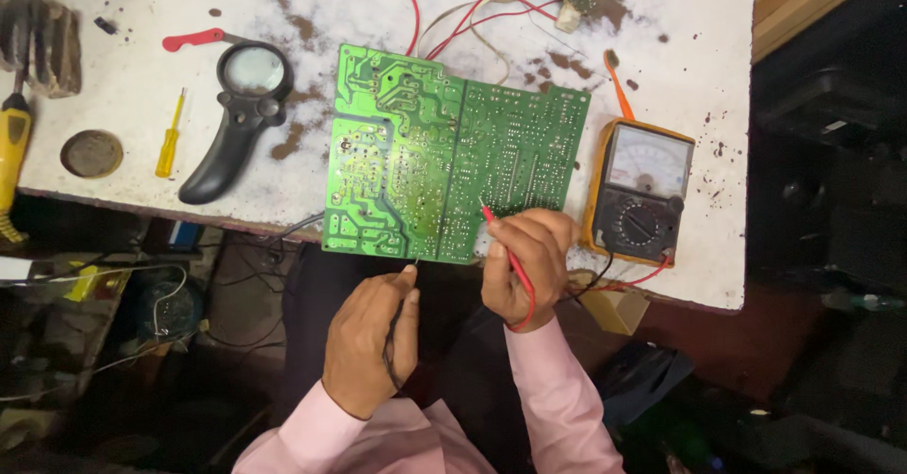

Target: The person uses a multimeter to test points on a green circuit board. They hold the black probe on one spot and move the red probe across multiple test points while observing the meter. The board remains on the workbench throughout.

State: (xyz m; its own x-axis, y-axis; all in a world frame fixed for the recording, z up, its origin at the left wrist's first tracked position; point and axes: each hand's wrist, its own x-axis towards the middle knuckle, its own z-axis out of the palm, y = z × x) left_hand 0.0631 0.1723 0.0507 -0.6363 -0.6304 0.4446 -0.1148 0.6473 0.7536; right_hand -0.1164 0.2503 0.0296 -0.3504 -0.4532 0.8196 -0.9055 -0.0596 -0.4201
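Observation:
A green circuit board (pixel 444 153) lies solder side up on the white table, its near edge overhanging the table's front. My right hand (pixel 524 261) grips a red test probe (pixel 505 247) whose tip touches the board near its lower middle. My left hand (pixel 370 337) holds a black test probe (pixel 402 299) with its tip at the board's near edge. An analog multimeter (pixel 641 195) in an orange case sits just right of the board, with red and black leads running from it toward my hands.
A black-handled magnifying glass (pixel 236 120), a small yellow screwdriver (pixel 171 138), a round tin (pixel 92 153) and a red-handled tool (pixel 194 39) lie on the stained white table (pixel 123 96) at left. Red and white wires (pixel 472 16) trail from the board's far side. Cluttered floor below.

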